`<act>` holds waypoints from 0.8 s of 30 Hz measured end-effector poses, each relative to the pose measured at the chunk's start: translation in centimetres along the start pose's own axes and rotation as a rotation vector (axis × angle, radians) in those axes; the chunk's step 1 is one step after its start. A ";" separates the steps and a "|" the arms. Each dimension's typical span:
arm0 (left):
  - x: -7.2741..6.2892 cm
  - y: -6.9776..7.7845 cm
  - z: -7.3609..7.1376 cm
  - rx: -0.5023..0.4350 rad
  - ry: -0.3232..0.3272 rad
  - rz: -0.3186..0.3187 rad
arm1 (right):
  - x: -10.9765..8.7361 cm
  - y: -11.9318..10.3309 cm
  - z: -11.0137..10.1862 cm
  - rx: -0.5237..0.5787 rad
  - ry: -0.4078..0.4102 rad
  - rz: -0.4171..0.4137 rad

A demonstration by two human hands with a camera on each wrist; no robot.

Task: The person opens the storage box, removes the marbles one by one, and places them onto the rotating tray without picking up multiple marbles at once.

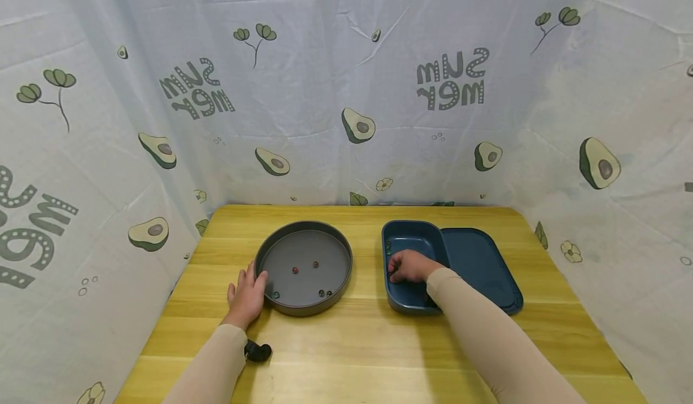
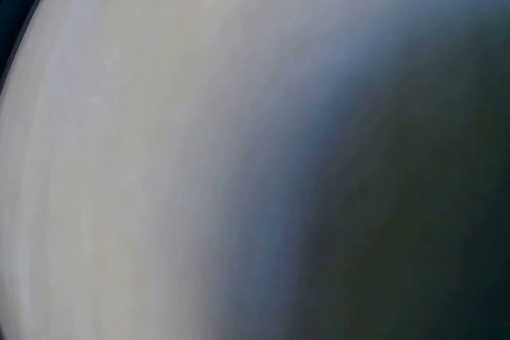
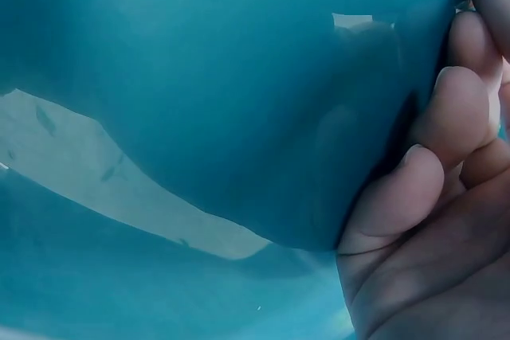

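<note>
My left hand rests against the left side of a round dark grey pan, its fingers spread along the outer wall and the thumb at the rim. Several small marbles lie in the pan, among them a red marble and a green marble. Inside a blue rectangular box, my right hand reaches down by the left wall with curled fingers. A dark marble shows between its fingertips. Green marbles lie along that same wall. In the right wrist view, the curled fingers hide the marble.
A flat blue lid lies on the wooden table against the right side of the box. A black device sits at the left wrist. A printed curtain surrounds the table. The left wrist view is only a blur.
</note>
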State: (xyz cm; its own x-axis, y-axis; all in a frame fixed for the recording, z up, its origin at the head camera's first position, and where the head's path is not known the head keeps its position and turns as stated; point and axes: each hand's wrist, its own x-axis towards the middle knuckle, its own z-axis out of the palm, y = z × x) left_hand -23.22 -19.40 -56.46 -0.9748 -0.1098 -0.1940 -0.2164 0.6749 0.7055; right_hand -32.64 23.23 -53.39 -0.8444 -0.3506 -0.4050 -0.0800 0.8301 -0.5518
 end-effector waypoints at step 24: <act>-0.1 0.0 0.0 -0.004 -0.005 0.001 | 0.1 0.2 0.3 -0.011 0.007 0.018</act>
State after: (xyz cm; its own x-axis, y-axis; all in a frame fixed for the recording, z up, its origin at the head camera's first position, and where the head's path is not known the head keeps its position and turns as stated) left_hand -23.09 -19.41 -56.40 -0.9749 -0.1051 -0.1963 -0.2151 0.6721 0.7085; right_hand -32.62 23.26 -53.75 -0.8497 -0.3326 -0.4093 -0.0707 0.8409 -0.5366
